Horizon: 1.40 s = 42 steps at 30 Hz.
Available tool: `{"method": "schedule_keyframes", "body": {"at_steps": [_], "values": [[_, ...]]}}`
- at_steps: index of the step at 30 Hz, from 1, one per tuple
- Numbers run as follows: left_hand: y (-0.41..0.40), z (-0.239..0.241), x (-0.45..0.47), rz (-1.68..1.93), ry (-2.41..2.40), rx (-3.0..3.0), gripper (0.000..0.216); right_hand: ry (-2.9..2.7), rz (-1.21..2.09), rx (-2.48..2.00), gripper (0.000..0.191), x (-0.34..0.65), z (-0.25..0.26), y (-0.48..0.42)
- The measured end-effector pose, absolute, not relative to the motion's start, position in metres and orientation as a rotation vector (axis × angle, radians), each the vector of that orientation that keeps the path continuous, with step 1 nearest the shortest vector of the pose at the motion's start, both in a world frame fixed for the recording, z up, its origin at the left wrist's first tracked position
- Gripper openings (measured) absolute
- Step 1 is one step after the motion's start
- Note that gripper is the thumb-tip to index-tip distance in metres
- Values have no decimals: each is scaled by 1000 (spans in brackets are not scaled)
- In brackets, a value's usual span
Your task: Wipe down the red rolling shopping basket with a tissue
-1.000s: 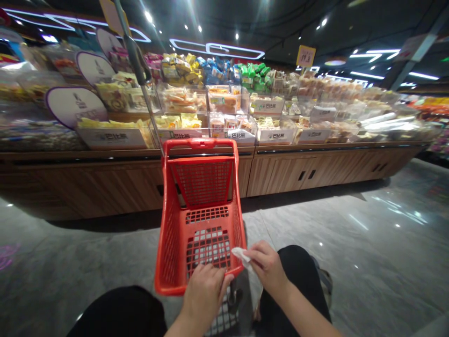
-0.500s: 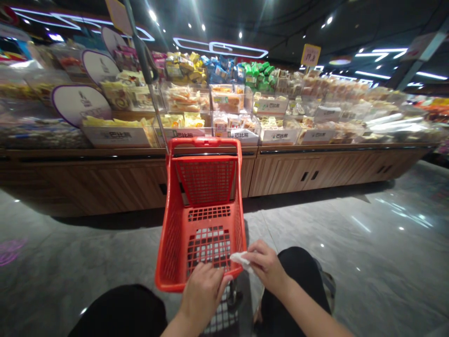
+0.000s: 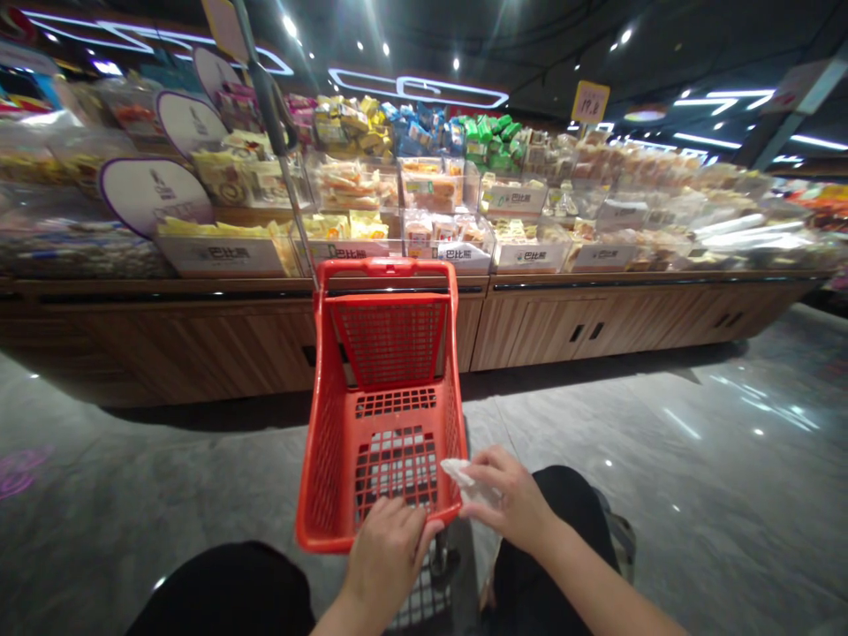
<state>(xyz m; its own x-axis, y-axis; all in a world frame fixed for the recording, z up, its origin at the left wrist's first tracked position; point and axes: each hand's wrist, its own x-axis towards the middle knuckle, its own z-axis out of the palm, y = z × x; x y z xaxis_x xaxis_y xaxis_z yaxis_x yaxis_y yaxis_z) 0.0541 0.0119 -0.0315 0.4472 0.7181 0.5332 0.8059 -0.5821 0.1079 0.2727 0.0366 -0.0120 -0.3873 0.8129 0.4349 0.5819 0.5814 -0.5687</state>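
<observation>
A red plastic shopping cart [image 3: 316, 424] with a grid floor stands before me, no goods visible in its basket. My left hand [image 3: 390, 543] grips the near rim, its fingers curled over the edge into the basket. Just right of it, at the cart's near right corner, my right hand [image 3: 504, 496] holds a crumpled white wipe [image 3: 464, 475] between thumb and fingers. Part of the wipe shows inside the curve of the hand, and its tip reaches over the rim. Whether the wipe touches the rim I cannot tell.
Beyond the cart runs a long wood-panelled display counter [image 3: 543, 327] loaded with packaged snacks [image 3: 361, 124] in clear bins. A metal pole [image 3: 291, 194] rises at the cart's far left corner. Round white signs [image 3: 155, 194] stand at left. Grey tiled floor [image 3: 596, 442] surrounds the cart.
My right hand has shifted slightly right, with its thumb and fingers spread wider around the wipe. The left hand stays on the rim, and the cart has hardly moved.
</observation>
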Motion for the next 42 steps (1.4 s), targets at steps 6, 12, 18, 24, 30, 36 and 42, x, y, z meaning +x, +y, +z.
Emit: {"method": "schedule_keyframes", "body": {"at_steps": [6, 12, 18, 24, 30, 36, 42], "values": [[10, -32, 55, -823, -1336, -2532, 27, -2076, 371, -1073, 17, 266, -5, 75], [5, -31, 50, -853, -1346, -2540, 24, -2080, 313, -1035, 17, 262, 0, 91], [5, -32, 46, -921, -1320, -2533, 22, -2200, 425, -1029, 18, 263, -4, 58], [3, -32, 43, -920, -1295, -2539, 19, -2108, 355, -1101, 16, 256, 7, 92], [3, -33, 41, -914, -1288, -2531, 20, -2097, 397, -1102, 17, 254, 4, 81], [-1, -35, 34, -950, -1267, -2563, 16, -2195, 476, -1076, 13, 256, 5, 63], [-6, -33, 28, -931, -1272, -2606, 15, -2081, 329, -1128, 14, 254, 11, 113]]}}
